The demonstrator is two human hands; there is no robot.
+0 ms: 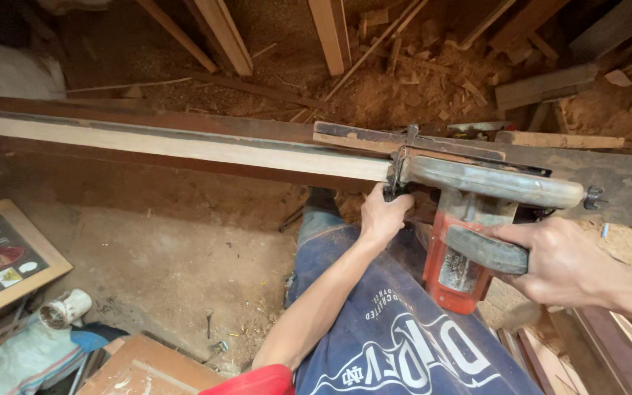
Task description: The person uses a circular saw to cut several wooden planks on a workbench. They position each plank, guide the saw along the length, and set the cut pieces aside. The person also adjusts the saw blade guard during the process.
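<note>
Right hand (561, 263) clenched on red saw (469, 241) handle; left hand (383, 213) clenched on its front, by plank (184, 146). Grey label below right grip.

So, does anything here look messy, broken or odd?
Yes. Sawdust and wood offcuts lie heaped over the ground behind the long plank. The red power saw, gripped by the right hand with the left hand at its front, is grimy and worn.

head view | worn on head | faces steeply down and forward | close over workbench (184, 143)
</note>
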